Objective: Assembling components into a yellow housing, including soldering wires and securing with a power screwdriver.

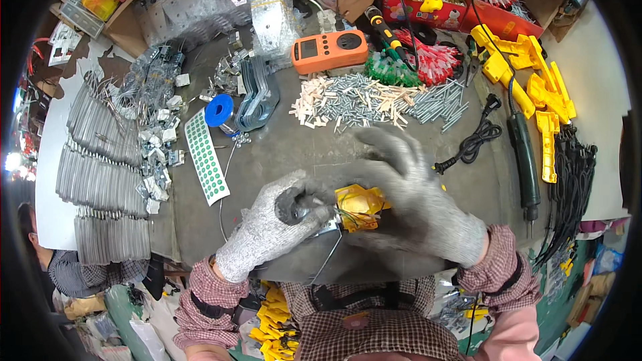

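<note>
My left hand (pixel 284 220) clasps this yellow casing (pixel 362 206), likely steadying it, while my right hand (pixel 421 197) blurs, grip impossible to tell.

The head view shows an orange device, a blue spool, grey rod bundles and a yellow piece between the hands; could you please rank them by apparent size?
1. Grey rod bundles, taken together
2. Orange device and yellow piece: too close to rank, the piece being partly covered
3. Blue spool

Dark grey worktop (pixel 274 150), white tabletop (pixel 608 167) at right, green floor (pixel 126 313), bright lights (pixel 13 162) far left
</note>
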Motion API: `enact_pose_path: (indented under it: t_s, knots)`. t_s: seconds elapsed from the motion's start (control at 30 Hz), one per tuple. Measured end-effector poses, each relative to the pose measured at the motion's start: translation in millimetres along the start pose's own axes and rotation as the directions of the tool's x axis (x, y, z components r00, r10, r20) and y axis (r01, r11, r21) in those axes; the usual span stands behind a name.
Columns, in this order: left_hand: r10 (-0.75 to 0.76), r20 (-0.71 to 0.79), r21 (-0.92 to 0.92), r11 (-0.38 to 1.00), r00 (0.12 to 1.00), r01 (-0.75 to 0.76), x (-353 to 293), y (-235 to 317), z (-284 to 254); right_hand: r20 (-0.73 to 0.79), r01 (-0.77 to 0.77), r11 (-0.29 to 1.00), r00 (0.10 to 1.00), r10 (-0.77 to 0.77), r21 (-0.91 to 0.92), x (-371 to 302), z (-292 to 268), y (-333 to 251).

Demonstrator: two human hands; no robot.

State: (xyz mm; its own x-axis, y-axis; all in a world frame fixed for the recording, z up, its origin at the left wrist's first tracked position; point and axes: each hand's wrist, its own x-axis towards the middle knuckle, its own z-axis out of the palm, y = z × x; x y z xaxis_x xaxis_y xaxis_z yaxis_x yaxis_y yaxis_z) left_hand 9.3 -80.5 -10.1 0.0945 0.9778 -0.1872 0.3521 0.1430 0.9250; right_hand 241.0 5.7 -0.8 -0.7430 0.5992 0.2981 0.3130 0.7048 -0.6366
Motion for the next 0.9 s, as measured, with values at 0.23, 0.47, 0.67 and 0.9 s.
enact_pose_path:
  t_s: [0.23,0.47,0.67,0.9]
  knots:
    - [0.193,-0.139,0.185,0.969,0.971,-0.166,-14.1,-4.5,11.2,0.211,0.102,0.994,0.972,-0.107,0.035,13.4,33.5,19.9]
    - [0.047,-0.087,0.03,0.999,0.995,-0.045,-12.4,-3.9,7.9,0.14,0.097,0.99,0.984,-0.11,0.099,11.1,39.0,25.8]
    - [0.025,-0.042,-0.026,0.999,0.999,-0.026,-5.1,13.7,4.6,0.132,0.118,0.965,0.98,-0.151,0.233,9.8,44.3,35.2]
    - [0.452,-0.166,0.68,0.696,0.876,-0.23,-8.7,-34.9,13.6,0.128,0.118,0.957,0.979,-0.156,0.264,9.3,45.5,34.0]
